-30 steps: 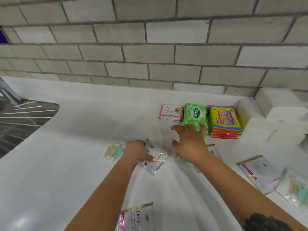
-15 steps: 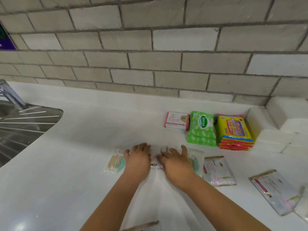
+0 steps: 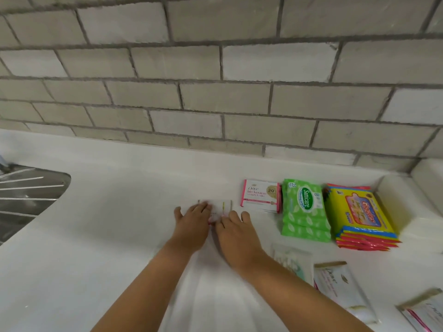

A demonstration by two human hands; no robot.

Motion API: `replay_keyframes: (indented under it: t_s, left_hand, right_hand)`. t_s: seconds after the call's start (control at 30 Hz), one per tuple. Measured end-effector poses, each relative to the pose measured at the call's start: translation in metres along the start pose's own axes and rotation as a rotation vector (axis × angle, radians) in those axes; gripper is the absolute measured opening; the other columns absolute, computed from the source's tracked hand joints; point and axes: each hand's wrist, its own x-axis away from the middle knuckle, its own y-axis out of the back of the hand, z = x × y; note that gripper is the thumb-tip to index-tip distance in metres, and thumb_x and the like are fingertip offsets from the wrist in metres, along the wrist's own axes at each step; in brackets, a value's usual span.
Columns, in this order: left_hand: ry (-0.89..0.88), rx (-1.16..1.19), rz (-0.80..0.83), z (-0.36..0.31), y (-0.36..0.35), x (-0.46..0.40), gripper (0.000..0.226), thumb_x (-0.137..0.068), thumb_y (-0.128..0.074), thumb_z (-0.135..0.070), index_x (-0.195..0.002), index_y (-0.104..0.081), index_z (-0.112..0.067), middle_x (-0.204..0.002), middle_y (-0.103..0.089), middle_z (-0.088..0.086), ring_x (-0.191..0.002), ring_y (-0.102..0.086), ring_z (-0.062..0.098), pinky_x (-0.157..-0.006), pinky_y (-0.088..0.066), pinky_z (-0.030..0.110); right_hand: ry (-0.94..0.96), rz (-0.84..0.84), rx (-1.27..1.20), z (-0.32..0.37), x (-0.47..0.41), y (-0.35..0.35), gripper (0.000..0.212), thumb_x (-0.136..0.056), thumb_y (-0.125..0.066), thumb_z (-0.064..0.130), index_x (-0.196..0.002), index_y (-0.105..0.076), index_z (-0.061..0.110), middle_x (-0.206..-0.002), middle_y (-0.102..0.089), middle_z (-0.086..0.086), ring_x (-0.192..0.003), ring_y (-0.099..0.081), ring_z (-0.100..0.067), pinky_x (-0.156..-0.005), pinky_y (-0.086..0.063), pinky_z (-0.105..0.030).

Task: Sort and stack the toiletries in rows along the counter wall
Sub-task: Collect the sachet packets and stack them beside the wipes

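Lighting: even, fairly bright, soft, seemingly from overhead. Shadows: faint, short, beneath the yellow pack stack (image 3: 359,216) and the forearms. Glare: white table (image 3: 107,236) nearly washed out; bright streaks on the steel sink drainer (image 3: 28,195). Distortion: brick wall (image 3: 215,92) courses bow at the edges (wide lens). Focus: clear sachet (image 3: 293,262) at lower right soft, print unreadable; centre labels sharp.

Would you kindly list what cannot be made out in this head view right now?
- Small white packet: mostly covered by the left hand and right hand; its print is unreadable.
- Clear pouch: blurred, partly behind the right forearm; contents unclear.
- Dove sachet: cut off by the right and bottom edges.
- Sink: cut off at the left edge.
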Motion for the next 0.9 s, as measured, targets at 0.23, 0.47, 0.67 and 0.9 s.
replay_keyframes:
  t_s: [0.23,0.47,0.67,0.9]
  left_hand:
    - [-0.083,-0.008,0.065,0.008,0.007,-0.050,0.053,-0.099,-0.029,-0.015,-0.150,-0.014,-0.021,-0.159,-0.008,-0.006,-0.146,-0.013,0.009,-0.115,-0.006,0.051]
    - [-0.079,0.050,0.052,0.003,0.004,-0.070,0.053,-0.100,-0.030,-0.016,-0.150,-0.014,-0.022,-0.159,-0.009,-0.006,-0.146,-0.011,0.010,-0.115,-0.004,0.051]
    - [-0.085,0.051,0.064,0.003,0.009,-0.074,0.055,-0.099,-0.028,-0.012,-0.151,-0.012,-0.021,-0.159,-0.006,-0.006,-0.146,-0.008,0.009,-0.116,-0.003,0.052]
    - [-0.093,0.054,0.075,0.005,0.010,-0.078,0.054,-0.099,-0.029,-0.013,-0.150,-0.012,-0.020,-0.159,-0.007,-0.006,-0.147,-0.008,0.009,-0.116,-0.004,0.053]
  right_hand:
    - [-0.109,0.080,0.056,-0.006,-0.038,-0.017,0.028,-0.061,-0.073,0.031,-0.086,-0.074,0.020,-0.078,-0.070,0.004,-0.081,-0.062,-0.017,-0.081,-0.043,-0.033]
    - [-0.097,0.057,0.102,-0.018,-0.046,-0.027,0.030,-0.077,-0.051,0.027,-0.097,-0.072,0.022,-0.089,-0.070,0.004,-0.089,-0.062,-0.017,-0.088,-0.039,-0.036]
    - [-0.078,0.192,0.028,-0.023,-0.050,-0.013,0.045,-0.097,-0.030,0.014,-0.141,-0.032,0.003,-0.141,-0.040,-0.019,-0.131,-0.028,-0.033,-0.113,-0.011,-0.049]
    - [-0.063,0.204,0.046,-0.022,-0.052,-0.013,0.048,-0.098,-0.030,0.018,-0.143,-0.027,0.004,-0.145,-0.035,-0.018,-0.134,-0.024,-0.034,-0.113,-0.005,-0.052]
